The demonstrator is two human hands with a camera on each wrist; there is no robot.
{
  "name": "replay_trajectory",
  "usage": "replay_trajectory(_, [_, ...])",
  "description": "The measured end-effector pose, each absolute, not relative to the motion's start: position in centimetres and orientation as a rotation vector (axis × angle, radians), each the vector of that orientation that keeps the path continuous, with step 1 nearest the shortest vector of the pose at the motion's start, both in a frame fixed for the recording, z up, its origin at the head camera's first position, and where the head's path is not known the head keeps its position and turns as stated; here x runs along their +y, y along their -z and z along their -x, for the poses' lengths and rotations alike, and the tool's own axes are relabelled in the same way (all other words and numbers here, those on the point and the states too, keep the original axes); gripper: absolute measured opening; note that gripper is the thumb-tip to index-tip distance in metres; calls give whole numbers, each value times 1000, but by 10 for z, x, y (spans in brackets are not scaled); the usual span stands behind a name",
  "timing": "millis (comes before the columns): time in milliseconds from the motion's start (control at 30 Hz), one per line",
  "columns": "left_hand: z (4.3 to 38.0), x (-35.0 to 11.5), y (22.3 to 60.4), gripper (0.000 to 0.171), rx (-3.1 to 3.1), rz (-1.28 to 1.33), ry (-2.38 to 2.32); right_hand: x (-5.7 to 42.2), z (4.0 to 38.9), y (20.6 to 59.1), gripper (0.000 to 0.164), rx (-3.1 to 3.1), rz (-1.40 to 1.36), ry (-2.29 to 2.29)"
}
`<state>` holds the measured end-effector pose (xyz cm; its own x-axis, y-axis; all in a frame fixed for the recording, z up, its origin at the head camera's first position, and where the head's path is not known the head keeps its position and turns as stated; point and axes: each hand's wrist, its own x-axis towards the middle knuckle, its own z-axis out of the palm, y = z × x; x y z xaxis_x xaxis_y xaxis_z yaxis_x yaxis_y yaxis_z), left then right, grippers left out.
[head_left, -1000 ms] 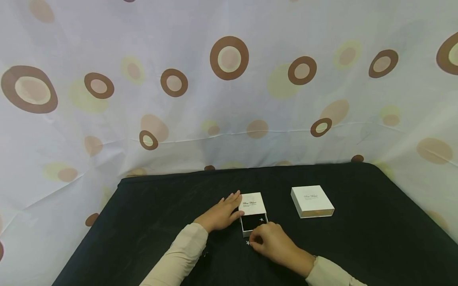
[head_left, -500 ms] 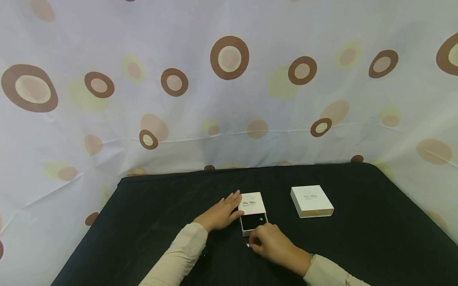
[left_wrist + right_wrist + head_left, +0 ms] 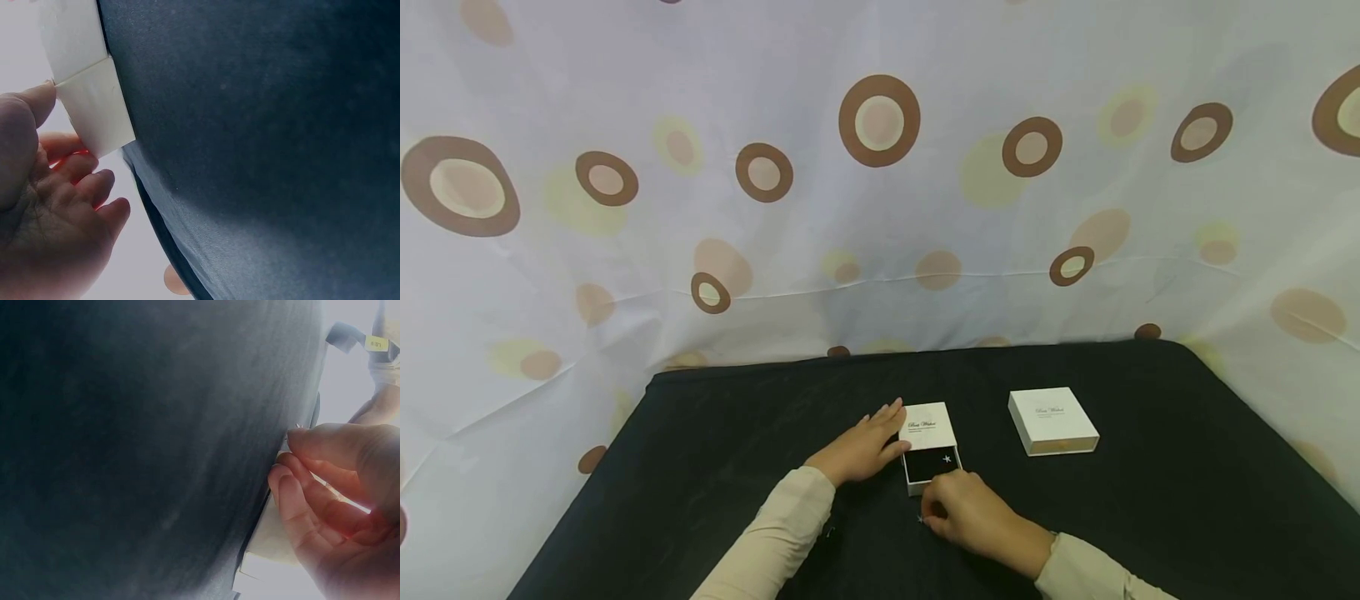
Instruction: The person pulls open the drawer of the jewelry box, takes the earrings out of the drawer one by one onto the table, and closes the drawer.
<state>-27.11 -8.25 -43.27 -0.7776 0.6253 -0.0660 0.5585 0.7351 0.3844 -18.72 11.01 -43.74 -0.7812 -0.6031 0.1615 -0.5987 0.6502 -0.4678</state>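
Observation:
A white jewellery box (image 3: 928, 427) with printed lettering stands with its black-lined drawer (image 3: 922, 468) pulled partly out toward me. One small silver star-shaped stud (image 3: 947, 459) sits on the black lining near the drawer's right side. My left hand (image 3: 859, 447) holds the box's outer sleeve along its left side, thumb by the drawer opening and fingers toward the back corner, as the left wrist view shows on the box side (image 3: 99, 111). My right hand (image 3: 973, 512) pinches a second small star-shaped stud (image 3: 921, 519) between thumb and fingertips, just in front of the drawer.
A second white box (image 3: 1052, 419), closed, with similar lettering, stands to the right. A black cloth (image 3: 760, 417) covers the table. Behind it hangs a pale curtain (image 3: 820, 225) with brown and yellow ovals.
The stud in my right fingers has come slightly nearer to me and shows less brightly. My left hand, both boxes and the drawer stay where they were.

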Motion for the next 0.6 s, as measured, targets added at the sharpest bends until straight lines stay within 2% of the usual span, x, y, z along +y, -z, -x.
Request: replay_trajectory(600, [270, -83, 431, 62, 2744, -953, -512, 108, 186, 436, 13, 2848, 1016, 734])
